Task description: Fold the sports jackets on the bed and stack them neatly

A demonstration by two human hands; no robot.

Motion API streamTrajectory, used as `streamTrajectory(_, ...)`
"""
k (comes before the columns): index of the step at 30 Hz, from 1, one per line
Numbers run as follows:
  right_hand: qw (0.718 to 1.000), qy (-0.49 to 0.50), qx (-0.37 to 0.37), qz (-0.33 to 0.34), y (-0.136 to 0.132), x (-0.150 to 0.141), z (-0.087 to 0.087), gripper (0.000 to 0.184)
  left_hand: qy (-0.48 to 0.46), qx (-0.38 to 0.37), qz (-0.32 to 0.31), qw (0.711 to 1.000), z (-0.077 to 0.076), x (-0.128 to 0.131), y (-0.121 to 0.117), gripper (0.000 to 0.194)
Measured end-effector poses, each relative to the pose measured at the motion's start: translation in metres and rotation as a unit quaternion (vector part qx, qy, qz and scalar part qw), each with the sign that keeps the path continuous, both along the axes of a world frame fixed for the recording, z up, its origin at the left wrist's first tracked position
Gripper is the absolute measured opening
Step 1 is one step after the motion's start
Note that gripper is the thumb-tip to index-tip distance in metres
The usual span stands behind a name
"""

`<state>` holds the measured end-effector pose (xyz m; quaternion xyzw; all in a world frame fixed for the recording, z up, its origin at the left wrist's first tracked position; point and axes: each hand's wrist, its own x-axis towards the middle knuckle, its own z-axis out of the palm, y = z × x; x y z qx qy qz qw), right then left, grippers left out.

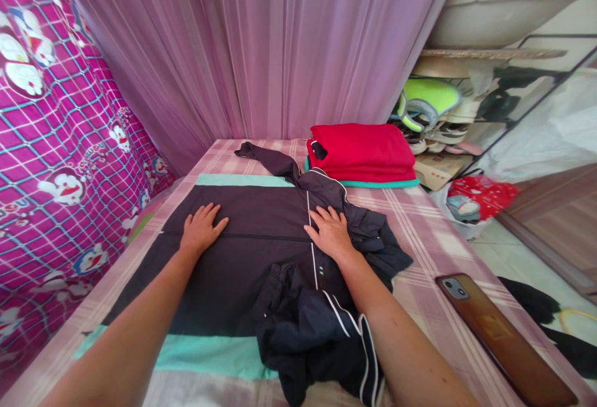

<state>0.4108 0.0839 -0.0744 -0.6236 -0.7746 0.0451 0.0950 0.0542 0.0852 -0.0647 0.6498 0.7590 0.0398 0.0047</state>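
A dark zip jacket (242, 289) with white piping and mint-green side panels lies spread on a checked cloth. Its body stretches to the left; the hood or collar end bunches at the right. One sleeve reaches toward the curtain, and another lies crumpled near the front edge. My left hand (200, 228) rests flat on the left part of the jacket, fingers spread. On the white piping line near the collar end, my right hand (330, 230) lies with fingers apart. Neither hand grips the fabric.
Folded red cloth (364, 152) sits on a teal piece at the back right. A brown-cased phone (504, 338) lies at the right edge. Beyond stand shelves with shoes (448, 133) and a red bag (482, 195). A purple curtain (289, 46) hangs behind; patterned pink fabric (69, 145) hangs left.
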Motion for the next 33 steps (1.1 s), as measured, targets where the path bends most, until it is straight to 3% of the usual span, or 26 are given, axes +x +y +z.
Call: streamTrajectory(33,1.0,-0.009,0.002,0.004,0.0009,0.0014,-0.0016,0.053,0.006,0.009,0.002,1.0,-0.0014,-0.0003,0.0,0.061)
